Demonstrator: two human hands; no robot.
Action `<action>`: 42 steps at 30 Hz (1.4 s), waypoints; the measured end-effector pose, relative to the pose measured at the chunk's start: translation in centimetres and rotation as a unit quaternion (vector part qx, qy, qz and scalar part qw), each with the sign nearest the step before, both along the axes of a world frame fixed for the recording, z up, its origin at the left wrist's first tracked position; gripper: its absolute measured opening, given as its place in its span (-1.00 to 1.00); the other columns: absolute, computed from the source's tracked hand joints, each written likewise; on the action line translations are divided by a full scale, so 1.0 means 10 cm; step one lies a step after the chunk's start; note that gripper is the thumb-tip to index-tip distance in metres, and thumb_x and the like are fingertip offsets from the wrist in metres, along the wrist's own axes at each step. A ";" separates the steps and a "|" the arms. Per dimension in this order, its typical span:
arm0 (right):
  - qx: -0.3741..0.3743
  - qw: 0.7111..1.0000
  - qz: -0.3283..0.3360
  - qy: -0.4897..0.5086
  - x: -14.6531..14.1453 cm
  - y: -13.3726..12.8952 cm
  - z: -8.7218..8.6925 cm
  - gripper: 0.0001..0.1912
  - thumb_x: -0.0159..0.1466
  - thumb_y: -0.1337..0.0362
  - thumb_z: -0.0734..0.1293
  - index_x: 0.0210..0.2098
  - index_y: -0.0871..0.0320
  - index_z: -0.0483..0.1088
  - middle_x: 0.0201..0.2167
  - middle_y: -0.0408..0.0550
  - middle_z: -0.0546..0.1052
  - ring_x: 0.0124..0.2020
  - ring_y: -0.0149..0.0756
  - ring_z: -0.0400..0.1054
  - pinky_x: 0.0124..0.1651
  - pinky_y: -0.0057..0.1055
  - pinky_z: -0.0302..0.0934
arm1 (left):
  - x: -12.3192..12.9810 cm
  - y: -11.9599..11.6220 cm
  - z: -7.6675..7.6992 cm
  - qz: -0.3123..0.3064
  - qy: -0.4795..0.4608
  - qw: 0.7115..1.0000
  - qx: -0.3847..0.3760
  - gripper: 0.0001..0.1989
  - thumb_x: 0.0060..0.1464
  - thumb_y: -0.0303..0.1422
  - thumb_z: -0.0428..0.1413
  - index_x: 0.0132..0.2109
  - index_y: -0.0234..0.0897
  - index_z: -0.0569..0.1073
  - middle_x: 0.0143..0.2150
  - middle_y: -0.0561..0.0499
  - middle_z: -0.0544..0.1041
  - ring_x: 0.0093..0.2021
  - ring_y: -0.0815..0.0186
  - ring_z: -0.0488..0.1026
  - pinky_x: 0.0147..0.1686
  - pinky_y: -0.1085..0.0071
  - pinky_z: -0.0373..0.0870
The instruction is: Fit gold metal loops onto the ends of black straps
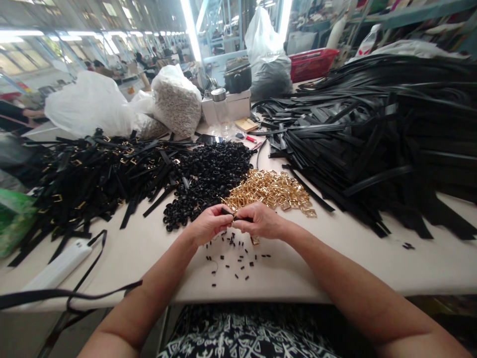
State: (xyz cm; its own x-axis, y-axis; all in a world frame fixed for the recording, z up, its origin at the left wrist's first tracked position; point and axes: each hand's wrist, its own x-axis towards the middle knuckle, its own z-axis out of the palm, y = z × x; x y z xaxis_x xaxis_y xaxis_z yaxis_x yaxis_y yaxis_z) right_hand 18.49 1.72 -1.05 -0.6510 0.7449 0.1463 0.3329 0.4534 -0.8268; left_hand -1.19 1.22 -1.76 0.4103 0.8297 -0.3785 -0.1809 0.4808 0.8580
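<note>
My left hand (211, 223) pinches one end of a short black strap piece (226, 212) near the middle of the table. Close beside it, my right hand (261, 221) grips another black part (244, 219), and a bit of gold metal shows between the two hands. Just behind the hands lie a pile of gold buckles (272, 189) and a heap of black loops (212, 169). Small black pieces (241, 258) are scattered on the tabletop in front of them. A gold buckle (255, 240) rests under my right hand.
Buckled black straps (100, 174) are heaped at the left, long black strips (372, 129) at the right. Behind stand white bags (177, 97), a glass jar (220, 109) and a red basket (313, 64). A white power strip (59, 263) lies at the front left.
</note>
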 end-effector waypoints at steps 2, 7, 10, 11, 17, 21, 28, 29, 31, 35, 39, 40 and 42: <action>-0.016 1.000 -0.008 0.002 -0.01 0.00 -0.02 -0.69 0.25 0.19 0.29 -0.57 0.21 0.38 -0.64 -0.20 0.42 -0.61 -0.53 0.21 -0.53 -0.56 0.01 | 0.01 -0.01 0.00 0.009 0.011 1.000 0.013 -0.73 -0.23 -0.36 0.39 -0.39 -0.34 0.47 -0.48 0.08 0.44 -0.51 0.50 0.34 -0.50 0.56 0.22; -0.062 0.998 -0.004 0.002 0.01 0.00 0.00 -0.68 0.25 0.16 0.28 -0.56 0.21 0.38 -0.66 -0.24 0.33 -0.61 -0.52 0.15 -0.55 -0.55 -0.05 | 0.02 -0.03 0.02 0.006 0.028 0.999 0.030 -0.72 -0.23 -0.34 0.38 -0.36 -0.34 0.49 -0.48 0.06 0.46 -0.50 0.47 0.36 -0.48 0.53 0.23; -0.033 0.999 -0.021 -0.007 0.02 0.00 0.03 -0.64 0.25 0.16 0.27 -0.62 0.20 0.33 -0.69 -0.27 0.20 -0.62 -0.54 0.05 -0.55 -0.53 -0.13 | 0.00 -0.04 0.06 0.002 0.029 0.999 0.041 -0.72 -0.22 -0.36 0.37 -0.32 -0.35 0.52 -0.46 0.04 0.49 -0.46 0.46 0.38 -0.46 0.53 0.25; -0.022 0.999 -0.027 -0.013 0.02 0.00 0.04 -0.64 0.25 0.18 0.27 -0.63 0.20 0.32 -0.70 -0.27 0.17 -0.62 -0.54 0.04 -0.55 -0.52 -0.14 | -0.01 -0.04 0.07 0.000 0.027 0.999 0.043 -0.71 -0.23 -0.37 0.37 -0.31 -0.35 0.52 -0.44 0.04 0.49 -0.46 0.46 0.38 -0.45 0.53 0.27; 0.045 0.996 -0.046 -0.059 0.00 -0.02 0.06 -0.70 0.22 0.27 0.27 -0.62 0.20 0.36 -0.70 -0.27 0.18 -0.63 -0.54 0.05 -0.53 -0.51 -0.16 | 0.00 -0.04 0.05 -0.003 0.041 0.998 0.045 -0.72 -0.23 -0.36 0.37 -0.31 -0.36 0.54 -0.44 0.02 0.51 -0.47 0.45 0.39 -0.43 0.51 0.28; 0.069 0.994 -0.058 -0.064 -0.01 -0.03 0.04 -0.73 0.23 0.28 0.26 -0.56 0.19 0.42 -0.67 -0.25 0.28 -0.61 -0.53 0.09 -0.51 -0.51 -0.14 | 0.01 -0.02 -0.01 0.020 0.045 0.998 0.045 -0.78 -0.18 -0.35 0.34 -0.35 -0.35 0.52 -0.50 0.04 0.50 -0.49 0.46 0.38 -0.47 0.53 0.26; -0.069 0.995 -0.060 -0.027 0.04 0.01 0.11 -0.82 0.26 0.37 0.21 -0.40 0.20 0.43 -0.61 -0.21 0.43 -0.60 -0.49 0.26 -0.46 -0.54 0.05 | -0.06 0.04 0.07 0.087 0.032 0.994 0.066 -0.78 -0.21 -0.36 0.36 -0.41 -0.38 0.52 -0.50 0.06 0.49 -0.49 0.48 0.37 -0.43 0.54 0.32; -0.062 0.995 -0.068 -0.024 0.03 0.01 0.11 -0.82 0.26 0.39 0.20 -0.41 0.20 0.43 -0.63 -0.22 0.42 -0.61 -0.49 0.25 -0.46 -0.54 0.05 | -0.06 0.05 0.07 0.090 0.031 0.993 0.064 -0.77 -0.22 -0.36 0.37 -0.40 -0.38 0.52 -0.49 0.05 0.49 -0.49 0.48 0.38 -0.42 0.54 0.32; -0.019 0.996 -0.082 -0.013 0.01 0.01 0.08 -0.83 0.24 0.40 0.22 -0.42 0.19 0.42 -0.63 -0.23 0.39 -0.60 -0.49 0.23 -0.45 -0.53 0.04 | -0.06 0.04 0.04 0.087 0.028 0.994 0.058 -0.76 -0.23 -0.36 0.37 -0.40 -0.37 0.52 -0.50 0.06 0.49 -0.50 0.48 0.38 -0.44 0.55 0.32; 0.050 0.995 -0.090 0.001 -0.03 0.01 0.01 -0.83 0.22 0.41 0.22 -0.44 0.18 0.42 -0.57 -0.21 0.39 -0.53 -0.47 0.20 -0.41 -0.52 0.01 | -0.02 0.03 -0.03 0.071 0.030 0.996 0.044 -0.74 -0.23 -0.34 0.38 -0.38 -0.35 0.50 -0.53 0.07 0.48 -0.52 0.47 0.39 -0.50 0.57 0.27; 0.058 0.994 -0.097 -0.007 -0.02 0.00 0.02 -0.83 0.21 0.42 0.22 -0.46 0.18 0.42 -0.59 -0.21 0.36 -0.54 -0.47 0.17 -0.41 -0.51 -0.01 | 0.02 0.02 -0.02 0.083 0.072 0.991 0.082 -0.74 -0.23 -0.30 0.36 -0.39 -0.35 0.52 -0.51 0.03 0.50 -0.52 0.46 0.37 -0.52 0.55 0.23; 0.060 0.993 -0.099 -0.011 -0.02 0.00 0.03 -0.83 0.20 0.42 0.23 -0.47 0.19 0.41 -0.59 -0.21 0.36 -0.54 -0.47 0.17 -0.42 -0.51 -0.02 | 0.02 0.02 -0.01 0.091 0.089 0.987 0.102 -0.74 -0.23 -0.31 0.36 -0.39 -0.36 0.52 -0.49 0.03 0.51 -0.51 0.46 0.36 -0.51 0.54 0.24; 0.066 0.992 -0.102 -0.018 -0.01 -0.01 0.04 -0.85 0.18 0.42 0.24 -0.48 0.19 0.40 -0.59 -0.21 0.36 -0.54 -0.47 0.17 -0.42 -0.50 -0.03 | 0.02 0.02 0.02 0.094 0.112 0.981 0.127 -0.75 -0.24 -0.32 0.36 -0.39 -0.36 0.53 -0.49 0.04 0.49 -0.50 0.47 0.34 -0.48 0.53 0.24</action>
State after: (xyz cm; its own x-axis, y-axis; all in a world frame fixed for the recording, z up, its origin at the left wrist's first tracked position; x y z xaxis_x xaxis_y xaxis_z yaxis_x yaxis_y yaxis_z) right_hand 18.35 1.64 -0.61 -0.4957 0.8373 0.2306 0.4572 0.4774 -0.7504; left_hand -1.02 1.44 -1.54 0.1719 0.9617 -0.2134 -0.0388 0.2231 0.9740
